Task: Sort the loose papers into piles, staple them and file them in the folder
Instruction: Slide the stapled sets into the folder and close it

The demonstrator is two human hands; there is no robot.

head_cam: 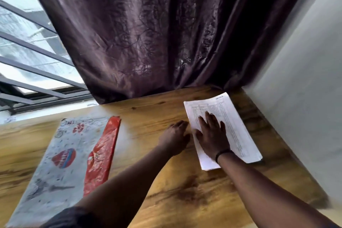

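While the right hand lies flat on the stack of papers, its fingers are straight and spread out, and they press down on the top sheet. It does not curl around anything. A thin dark band goes around its wrist. The left hand sits just beside the left edge of the stack, in the middle of the frame. Its fingers are loose and reach toward the paper, and the fingertips seem to touch the edge, but it is too blurry to be sure. It holds nothing.

The papers are white with small printed lines and tables on the top sheet. The stack lies at the right of the frame, on the wooden table, close to the pale wall.

Well apart from the papers, at the lower left of the frame, lies the folder. It is flat and closed, grey with scribbles and a red and blue round mark on it, and it has a red strip along its right side.

At the top of the frame a dark purple curtain hangs down to the far edge of the table. At the upper left is a window with grey bars.
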